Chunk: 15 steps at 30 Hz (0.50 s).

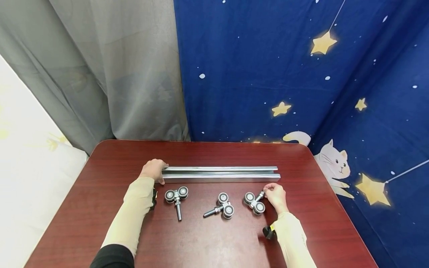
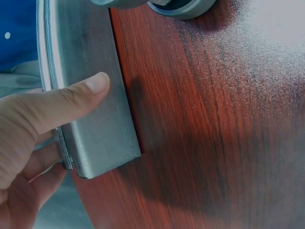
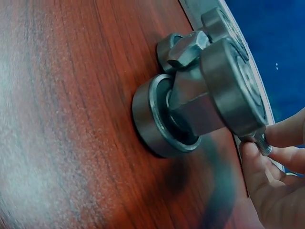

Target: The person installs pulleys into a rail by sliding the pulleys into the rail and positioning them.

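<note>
A silver C-shaped metal rail (image 1: 221, 179) lies lengthwise across the far part of the table. My left hand (image 1: 153, 169) grips its left end; in the left wrist view the thumb lies along the near side of the rail (image 2: 102, 138) and the other fingers are on the far side, partly hidden. With its thumb and fingertips my right hand (image 1: 276, 196) pinches the threaded bolt of the right-hand trolley roller (image 1: 253, 204). Close up in the right wrist view, that roller (image 3: 190, 102) has paired steel wheels on a metal block.
Two more trolley rollers lie on the reddish-brown table (image 1: 187, 245): one roller (image 1: 177, 194) at left with its bolt toward me, another roller (image 1: 223, 207) in the middle with its bolt pointing left. Grey and blue star-patterned curtains (image 1: 241, 93) hang behind the table's far edge.
</note>
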Available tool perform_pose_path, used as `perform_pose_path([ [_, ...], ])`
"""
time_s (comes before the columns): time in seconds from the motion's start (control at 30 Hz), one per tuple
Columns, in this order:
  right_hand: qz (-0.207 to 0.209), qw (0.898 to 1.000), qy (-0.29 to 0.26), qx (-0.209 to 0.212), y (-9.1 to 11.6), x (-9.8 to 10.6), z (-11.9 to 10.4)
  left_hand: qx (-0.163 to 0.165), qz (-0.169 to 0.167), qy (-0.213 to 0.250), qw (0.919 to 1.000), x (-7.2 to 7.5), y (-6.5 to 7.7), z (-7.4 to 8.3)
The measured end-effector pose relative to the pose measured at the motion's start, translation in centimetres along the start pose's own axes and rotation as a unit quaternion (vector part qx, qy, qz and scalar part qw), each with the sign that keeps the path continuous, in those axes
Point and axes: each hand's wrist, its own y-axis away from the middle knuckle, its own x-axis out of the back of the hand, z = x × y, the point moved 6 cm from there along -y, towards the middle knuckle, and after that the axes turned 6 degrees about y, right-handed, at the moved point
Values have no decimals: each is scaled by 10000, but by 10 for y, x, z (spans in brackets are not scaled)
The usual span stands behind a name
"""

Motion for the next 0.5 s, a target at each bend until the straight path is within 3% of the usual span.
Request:
perform_pose_path([
  [0.5,115,9994,32,310,4,10,-14,126,-101,34,9999,2,2,3],
])
